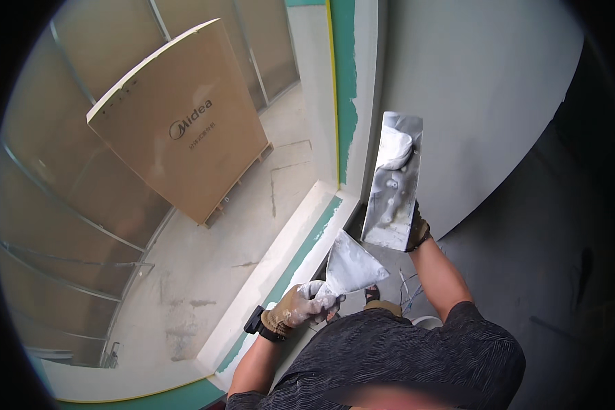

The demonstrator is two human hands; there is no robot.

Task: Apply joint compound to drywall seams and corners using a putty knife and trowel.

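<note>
In my gloved left hand point(299, 307) is a putty knife point(354, 266) with a wide triangular blade smeared white. My gloved right hand point(415, 227) grips a long rectangular steel trowel point(391, 212), partly hidden behind it. A thick dollop of white compound point(393, 147) sits near the trowel's far end, with thinner smears along its face. The knife blade lies just below and left of the trowel's near end, over the inner corner of the opening's white edge point(348, 201).
A low sill with a green strip point(309, 248) and an upright green-and-white jamb point(350, 89) frame the opening. Beyond stands a large cardboard box point(171, 164) on a pallet by brown panelled walls point(55, 178). A large grey panel point(478, 89) rises at right. Wires point(410, 294) lie on the dark floor.
</note>
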